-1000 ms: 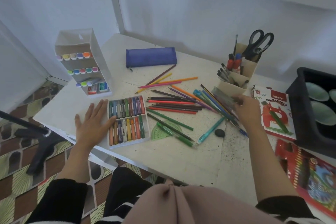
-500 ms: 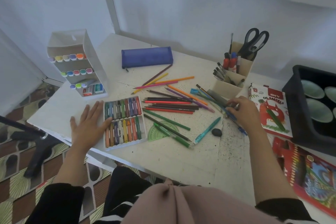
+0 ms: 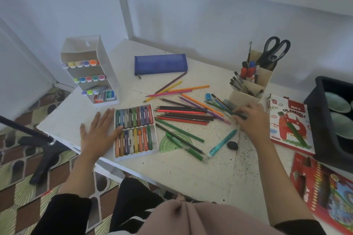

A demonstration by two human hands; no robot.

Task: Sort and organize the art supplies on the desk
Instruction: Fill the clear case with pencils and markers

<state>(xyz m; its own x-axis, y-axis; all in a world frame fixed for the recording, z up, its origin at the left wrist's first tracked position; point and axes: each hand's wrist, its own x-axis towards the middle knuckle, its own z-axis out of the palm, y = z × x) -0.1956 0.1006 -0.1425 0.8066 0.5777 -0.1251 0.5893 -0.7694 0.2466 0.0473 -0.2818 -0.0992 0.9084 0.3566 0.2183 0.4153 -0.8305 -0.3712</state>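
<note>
My left hand (image 3: pixel 97 131) lies flat on the white desk (image 3: pixel 181 173), fingertips touching the left edge of an open tray of oil pastels (image 3: pixel 134 131). My right hand (image 3: pixel 250 118) rests on the desk in front of the cream organizer (image 3: pixel 248 91), its fingers curled round a few dark pens and pencils (image 3: pixel 223 105) beside a clear ruler. Loose coloured pencils (image 3: pixel 183 114) spread across the middle. A green protractor (image 3: pixel 172 142), a green pen (image 3: pixel 183 145), a teal pen (image 3: pixel 222 142), a black eraser (image 3: pixel 232 145) and a blue sharpener (image 3: pixel 208 96) lie among them.
A white marker stand (image 3: pixel 89 70) stands at the back left, a blue pencil case (image 3: pixel 160 64) behind the pencils. Scissors (image 3: pixel 275 51) stick out of the organizer. At the right are an oil pastels box (image 3: pixel 286 122), a coloured pencil box (image 3: pixel 324 192) and a black bin (image 3: pixel 324 120).
My right hand has come down and slightly left from beside the organizer, bringing the pens and ruler low onto the desk. My left hand has stayed by the pastel tray.
</note>
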